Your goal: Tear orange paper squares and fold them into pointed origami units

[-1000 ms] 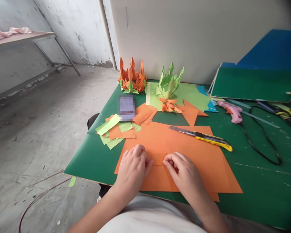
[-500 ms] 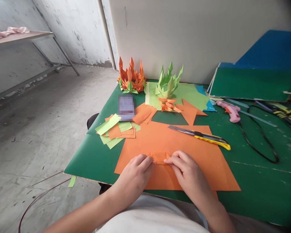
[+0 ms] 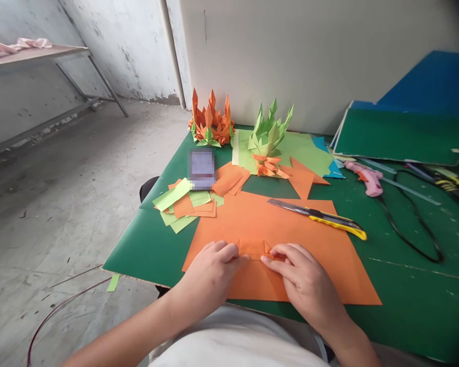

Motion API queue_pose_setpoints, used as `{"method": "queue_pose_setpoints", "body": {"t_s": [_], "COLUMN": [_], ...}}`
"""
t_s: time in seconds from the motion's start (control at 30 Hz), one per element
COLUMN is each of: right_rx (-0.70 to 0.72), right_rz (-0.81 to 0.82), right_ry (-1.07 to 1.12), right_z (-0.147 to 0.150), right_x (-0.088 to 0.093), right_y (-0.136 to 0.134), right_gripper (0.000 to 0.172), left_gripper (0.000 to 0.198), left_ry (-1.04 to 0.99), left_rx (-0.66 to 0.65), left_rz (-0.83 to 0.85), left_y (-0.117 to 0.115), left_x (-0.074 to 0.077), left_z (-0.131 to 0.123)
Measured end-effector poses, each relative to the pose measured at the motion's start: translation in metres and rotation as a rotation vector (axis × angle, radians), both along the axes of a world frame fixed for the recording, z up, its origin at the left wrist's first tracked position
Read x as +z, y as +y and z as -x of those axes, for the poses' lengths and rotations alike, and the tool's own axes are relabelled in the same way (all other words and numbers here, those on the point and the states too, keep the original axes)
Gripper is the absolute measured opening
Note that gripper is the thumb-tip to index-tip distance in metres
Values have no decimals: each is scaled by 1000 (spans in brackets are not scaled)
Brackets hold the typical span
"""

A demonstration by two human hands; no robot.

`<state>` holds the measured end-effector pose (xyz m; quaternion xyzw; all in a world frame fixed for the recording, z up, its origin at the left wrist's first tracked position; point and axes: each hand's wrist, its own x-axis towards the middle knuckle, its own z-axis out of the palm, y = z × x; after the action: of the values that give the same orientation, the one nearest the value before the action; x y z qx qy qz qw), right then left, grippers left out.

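Note:
Between my hands is a small folded piece of orange paper (image 3: 251, 248), its two upper corners turned into points. My left hand (image 3: 218, 270) grips its left end, thumb and fingers closed on the paper. At the right end, my right hand (image 3: 304, 275) pinches it between thumb and fingertips. Beneath both hands lies a large orange sheet (image 3: 214, 229) on the green table (image 3: 137, 250). A yellow-and-black utility knife (image 3: 321, 216) rests on that sheet, blade out and pointing left, beyond my right hand.
At the back stand an orange folded-paper crown (image 3: 212, 122) and a green one (image 3: 270, 132). Green and orange paper slips (image 3: 179, 204) lie left, by a blurred-out phone-like object (image 3: 202, 171). Rightward are a pink glue gun (image 3: 367, 178), its black cord (image 3: 401, 224) and green boards (image 3: 401, 132).
The right fingers have shifted a little along the folded paper, and the left thumb lies further across it. The whole view has moved slightly; other things stay in place.

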<state>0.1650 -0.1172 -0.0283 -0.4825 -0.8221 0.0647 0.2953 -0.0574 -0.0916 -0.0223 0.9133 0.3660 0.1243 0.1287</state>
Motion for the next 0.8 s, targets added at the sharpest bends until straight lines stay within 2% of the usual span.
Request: {"method": "queue_pose_setpoints", "body": {"t_s": [0.17,0.27,0.4,0.53,0.67,0.8], "right_rx": [-47,-100,-104,-110,-143,-170], "right_rz": [7,17,63,112,101,88], "right_ry": [56,71,-30,-67,-41,-13], "right_z": [-7,-2,12,22,25,27], "right_x": [1,0,-4,-5,-1,-1], "right_y": [3,11,22,23,23,23], "right_gripper": [33,24,28,26,19,21], "left_gripper": [36,28,26,12,16,19], "left_ry": [-132,-165,-92,-32,-122,-195], "left_rx": [40,48,105,216,241,192], "left_rz": [30,29,9,55,96,133], "left_y": [1,5,10,12,12,13], "left_x": [-3,-4,1,6,4,-1], "left_z": [4,2,-9,-21,-25,-24]}}
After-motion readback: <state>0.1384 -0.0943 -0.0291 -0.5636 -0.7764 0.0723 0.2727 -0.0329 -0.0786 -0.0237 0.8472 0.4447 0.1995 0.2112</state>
